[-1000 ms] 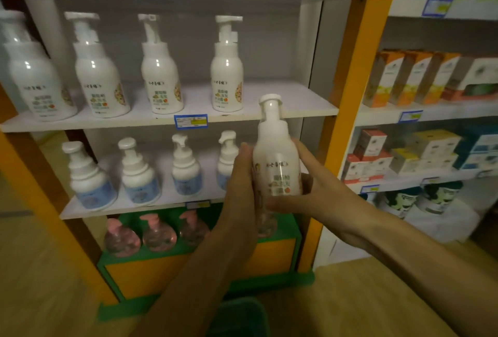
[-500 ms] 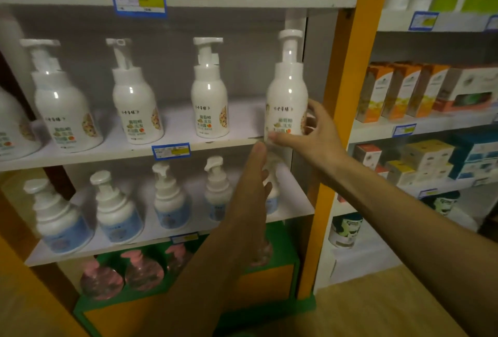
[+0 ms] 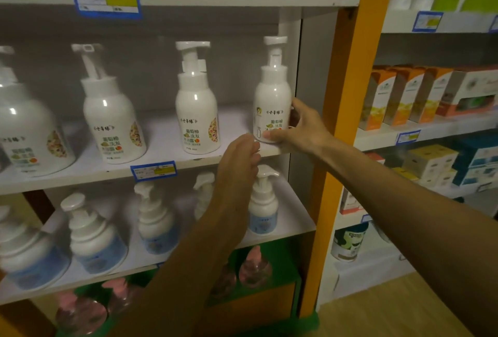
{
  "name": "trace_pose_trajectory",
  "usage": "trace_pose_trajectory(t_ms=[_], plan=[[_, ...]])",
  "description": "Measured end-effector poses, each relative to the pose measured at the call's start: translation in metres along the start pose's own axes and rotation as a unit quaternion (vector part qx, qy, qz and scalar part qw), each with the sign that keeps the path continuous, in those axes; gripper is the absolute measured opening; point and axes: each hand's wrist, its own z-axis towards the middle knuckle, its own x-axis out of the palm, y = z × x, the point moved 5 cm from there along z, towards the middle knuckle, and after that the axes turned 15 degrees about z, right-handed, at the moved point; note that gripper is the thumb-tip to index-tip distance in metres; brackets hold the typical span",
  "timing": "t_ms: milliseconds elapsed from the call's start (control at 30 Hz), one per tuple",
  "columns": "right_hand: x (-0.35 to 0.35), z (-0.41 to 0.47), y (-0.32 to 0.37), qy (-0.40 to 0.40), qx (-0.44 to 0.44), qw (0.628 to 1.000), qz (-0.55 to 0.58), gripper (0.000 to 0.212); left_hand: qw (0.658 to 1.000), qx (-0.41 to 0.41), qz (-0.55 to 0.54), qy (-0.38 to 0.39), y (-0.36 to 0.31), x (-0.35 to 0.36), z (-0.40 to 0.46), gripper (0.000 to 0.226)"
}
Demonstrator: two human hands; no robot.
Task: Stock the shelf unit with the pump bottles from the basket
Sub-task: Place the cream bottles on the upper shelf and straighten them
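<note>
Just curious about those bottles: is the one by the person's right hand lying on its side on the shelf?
No, the pump bottle stands upright on the shelf, with the right hand gripping its lower body.

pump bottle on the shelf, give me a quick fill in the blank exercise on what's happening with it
1. The right hand holds the pump bottle at the ____ end of the shelf.
2. The bottle stands ____.
3. The left hand reaches toward the bottle's ____.
4. The post beside the shelf is ____.

Missing words: right; upright; base; orange
</note>
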Motion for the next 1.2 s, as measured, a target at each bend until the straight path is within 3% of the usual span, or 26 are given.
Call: trace_pose_trajectory(t_ms=[67, 200, 267, 333, 400, 467, 600, 700, 933, 1200], plan=[[-0.004, 0.000, -0.002, 0.019, 0.012, 1.000, -0.010, 0.068, 1.000, -0.014, -0.018, -0.004, 0.005, 0.000, 0.002, 0.013], [-0.008, 0.000, -0.001, 0.039, 0.041, 0.998, -0.005, 0.080, 0.999, -0.007, 0.000, -0.046, 0.008, -0.002, 0.001, 0.011], [-0.014, -0.003, 0.001, -0.001, 0.045, 0.999, 0.006, 0.081, 0.998, 0.001, 0.017, -0.055, 0.006, -0.003, 0.000, 0.011], [-0.024, -0.013, 0.001, -0.082, 0.028, 0.996, 0.033, 0.064, 0.996, 0.023, 0.046, -0.068, 0.001, -0.005, 0.002, 0.017], [-0.029, -0.025, -0.003, -0.134, -0.007, 0.990, 0.035, 0.047, 0.989, 0.056, 0.112, -0.080, -0.007, -0.004, 0.006, 0.032], [-0.025, -0.033, -0.007, -0.133, -0.026, 0.991, -0.007, 0.041, 0.973, 0.081, 0.201, -0.076, -0.011, 0.000, 0.015, 0.043], [-0.009, -0.039, -0.015, -0.078, -0.026, 0.995, -0.056, 0.049, 0.935, 0.054, 0.347, -0.047, -0.009, 0.019, 0.038, 0.055], [-0.001, -0.042, -0.025, -0.079, -0.049, 0.992, -0.085, 0.051, 0.908, 0.041, 0.415, -0.035, -0.004, 0.034, 0.043, 0.057], [0.002, -0.041, -0.031, -0.130, -0.079, 0.985, -0.079, 0.044, 0.903, 0.088, 0.413, -0.074, 0.004, 0.034, 0.033, 0.077], [0.001, -0.038, -0.030, -0.139, -0.069, 0.985, -0.070, 0.044, 0.896, 0.106, 0.424, -0.085, 0.007, 0.036, 0.033, 0.081]])
